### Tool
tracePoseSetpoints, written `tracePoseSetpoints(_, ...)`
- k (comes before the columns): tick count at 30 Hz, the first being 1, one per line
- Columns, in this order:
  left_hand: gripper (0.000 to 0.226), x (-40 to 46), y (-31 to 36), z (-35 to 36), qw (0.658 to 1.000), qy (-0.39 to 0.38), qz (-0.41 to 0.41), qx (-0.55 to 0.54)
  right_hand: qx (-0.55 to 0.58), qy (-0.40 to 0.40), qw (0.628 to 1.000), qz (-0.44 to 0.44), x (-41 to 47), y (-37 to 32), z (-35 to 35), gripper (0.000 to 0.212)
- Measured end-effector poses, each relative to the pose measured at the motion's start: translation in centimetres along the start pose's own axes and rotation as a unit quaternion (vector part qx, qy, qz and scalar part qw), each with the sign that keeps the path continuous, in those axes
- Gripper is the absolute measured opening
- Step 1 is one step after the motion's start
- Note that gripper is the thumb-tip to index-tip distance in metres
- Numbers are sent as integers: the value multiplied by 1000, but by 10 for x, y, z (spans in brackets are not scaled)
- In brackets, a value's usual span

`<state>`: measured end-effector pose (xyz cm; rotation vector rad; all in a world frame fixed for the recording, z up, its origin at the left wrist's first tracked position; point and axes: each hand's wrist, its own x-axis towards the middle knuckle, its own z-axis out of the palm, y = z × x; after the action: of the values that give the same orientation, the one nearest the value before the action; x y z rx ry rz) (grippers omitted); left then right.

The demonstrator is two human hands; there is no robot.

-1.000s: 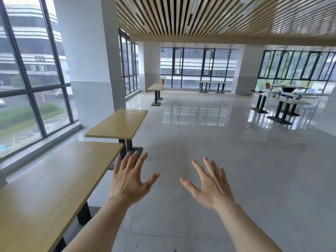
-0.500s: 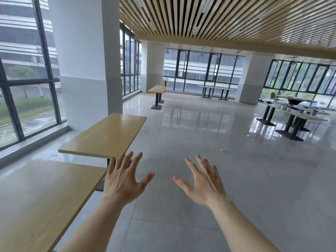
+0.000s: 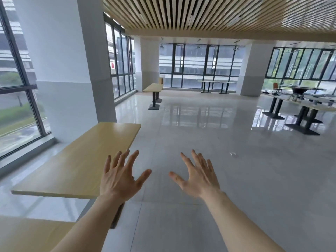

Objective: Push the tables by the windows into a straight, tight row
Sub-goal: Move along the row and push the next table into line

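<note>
A light wooden table [image 3: 87,157] on a dark pedestal stands by the left windows, angled slightly away from them. A second wooden table [image 3: 27,233] shows only its corner at the bottom left, with a gap of floor between the two. Another wooden table [image 3: 152,87] stands further along the window wall. My left hand [image 3: 121,179] is open with fingers spread, hovering over the near right corner of the first table; I cannot tell if it touches. My right hand [image 3: 198,175] is open over bare floor, holding nothing.
A broad white pillar [image 3: 63,66] stands just behind the first table. Glossy tiled floor [image 3: 218,142] stretches to the right. Dark-legged tables [image 3: 301,113] carrying objects stand at the far right, and a long narrow table [image 3: 216,82] lines the far windows.
I have walked forward along the windows. The nearest table has slid down out of view to a corner, and the second table now lies right under my left hand.
</note>
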<state>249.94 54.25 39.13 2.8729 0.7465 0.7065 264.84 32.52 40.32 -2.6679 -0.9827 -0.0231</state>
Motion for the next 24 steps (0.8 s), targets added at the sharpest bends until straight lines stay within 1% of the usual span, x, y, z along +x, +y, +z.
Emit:
tracePoseSetpoints(4, 106, 123, 2, 43, 1000, 11, -8, 4, 6, 2, 1000, -3, 134, 27, -9, 97)
tracePoseSetpoints(6, 104, 178, 0, 64, 1000, 9, -4, 8, 6, -6, 1000, -5, 190, 38, -10, 97)
tracePoseSetpoints(11, 101, 301, -6, 126, 1000, 8, -12, -8, 18, -13, 1000, -3, 317, 69, 2, 98)
tracePoseSetpoints(14, 97, 361, -13, 174, 1000, 9, -17, -10, 2, -17, 1000, 1, 389, 89, 22, 98)
tracePoseSetpoints(15, 97, 385, -15, 184, 1000, 11, 1, -9, 1, -19, 1000, -5, 414, 94, 24, 98)
tracePoseSetpoints(16, 96, 393, -13, 188, 1000, 5, 2, 0, -8, -25, 1000, -1, 419, 96, 22, 97)
tracePoseSetpoints(17, 96, 448, -25, 220, 1000, 3, -24, -16, -4, -20, 1000, 2, 486, 103, 36, 97)
tracePoseSetpoints(18, 95, 503, -37, 253, 999, -3, -44, -20, -2, -32, 999, 8, 551, 108, 50, 97)
tracePoseSetpoints(21, 95, 543, -44, 268, 1000, -8, -22, -18, -26, -34, 999, -3, 589, 114, 47, 99)
tracePoseSetpoints(24, 96, 648, -63, 306, 999, 5, -44, -30, -11, -27, 1000, 9, 699, 123, 52, 97)
